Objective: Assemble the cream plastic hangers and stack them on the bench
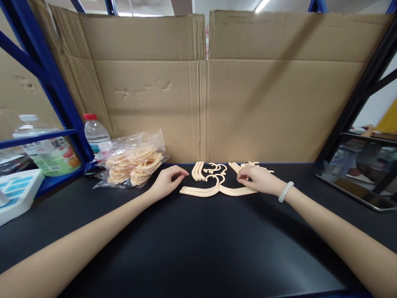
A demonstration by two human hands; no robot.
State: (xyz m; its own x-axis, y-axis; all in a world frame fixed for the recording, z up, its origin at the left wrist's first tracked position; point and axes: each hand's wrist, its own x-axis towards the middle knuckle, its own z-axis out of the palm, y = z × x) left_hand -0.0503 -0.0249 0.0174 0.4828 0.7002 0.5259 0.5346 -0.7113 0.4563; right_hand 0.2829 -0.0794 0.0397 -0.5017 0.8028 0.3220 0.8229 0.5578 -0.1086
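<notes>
My left hand [168,180] rests at the left of a group of cream-coloured pieces, thumb and fingers apart with nothing between them. Closest to it are a long curved piece [198,191] and a bundle of short curved strips [198,171]. My right hand [257,179] hovers over the right end of a second long curved piece [237,191], fingers curled in; whatever they may hold is hidden. Thin straight strips [235,167] show behind those fingers. Small hook-shaped pieces [217,168] lie between my hands, and the two long pieces meet below them.
A clear plastic bag [133,159] of similar cream pieces sits at the left, beside a red-capped bottle [95,131]. Cardboard [263,103] walls the back of the black table [217,244]. A dark flat device [356,192] stands at the right, a white-and-blue tray [20,192] at far left.
</notes>
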